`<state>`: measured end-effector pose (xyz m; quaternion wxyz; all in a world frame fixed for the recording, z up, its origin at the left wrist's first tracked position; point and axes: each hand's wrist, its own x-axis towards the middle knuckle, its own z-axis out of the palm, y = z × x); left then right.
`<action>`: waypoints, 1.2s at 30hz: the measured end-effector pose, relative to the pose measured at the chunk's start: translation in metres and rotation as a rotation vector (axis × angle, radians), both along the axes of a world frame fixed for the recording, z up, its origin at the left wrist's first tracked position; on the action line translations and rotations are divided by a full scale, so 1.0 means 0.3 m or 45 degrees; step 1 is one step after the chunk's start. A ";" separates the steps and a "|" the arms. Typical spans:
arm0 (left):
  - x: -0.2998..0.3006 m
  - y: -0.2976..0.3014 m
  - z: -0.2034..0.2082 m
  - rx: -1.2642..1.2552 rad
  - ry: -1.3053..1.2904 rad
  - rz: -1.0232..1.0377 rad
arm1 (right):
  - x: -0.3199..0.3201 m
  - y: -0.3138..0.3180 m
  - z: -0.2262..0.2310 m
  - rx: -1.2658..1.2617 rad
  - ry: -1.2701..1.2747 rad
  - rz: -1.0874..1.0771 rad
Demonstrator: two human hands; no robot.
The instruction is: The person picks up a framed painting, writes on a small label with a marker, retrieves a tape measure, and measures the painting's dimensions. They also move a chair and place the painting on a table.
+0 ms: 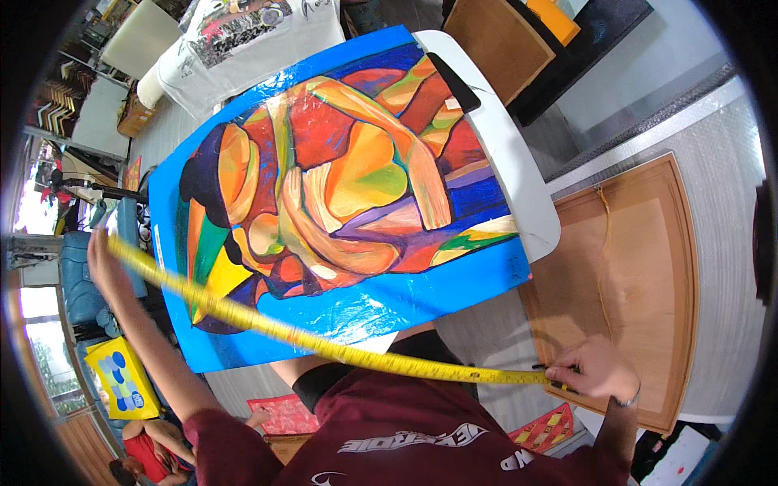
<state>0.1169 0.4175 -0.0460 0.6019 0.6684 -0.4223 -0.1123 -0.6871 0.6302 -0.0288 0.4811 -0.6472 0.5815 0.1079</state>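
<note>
A yellow tape measure (324, 347) stretches in a slightly sagging line across the front of a large painting. My left hand (100, 257) is raised at the far left and closed on the tape's free end. At the lower right, my right hand (598, 369) wraps round the case end; most of the case is hidden by the fingers. The painting (356, 174) shows abstract orange and red figures with a bright blue border. It lies face up and tilted on a white table (527, 182). The tape passes over the painting's near left corner.
A wood-framed panel (648, 275) with a cord leans at the right. A white printed cloth (243, 61) covers something beyond the painting. At left are a blue seat (79, 271) and a yellow canvas (123, 379). Another person (150, 458) in red is at the lower left.
</note>
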 end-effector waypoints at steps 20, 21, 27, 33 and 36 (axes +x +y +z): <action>-1.614 -1.147 -0.421 0.222 -0.647 -0.900 | 0.144 0.505 -0.034 0.147 0.147 -0.993; -1.635 -1.161 -0.429 0.210 -0.679 -0.898 | 0.143 0.521 -0.028 0.131 0.166 -0.990; -1.686 -1.206 -0.477 0.235 -0.858 -0.876 | 0.060 0.501 -0.023 0.223 0.187 -0.982; -1.745 -1.235 -0.471 0.264 -0.392 -1.152 | 0.044 0.512 -0.080 0.153 0.161 -0.945; -1.686 -1.295 -0.488 0.208 -0.528 -1.236 | 0.042 0.498 -0.088 0.174 0.169 -0.962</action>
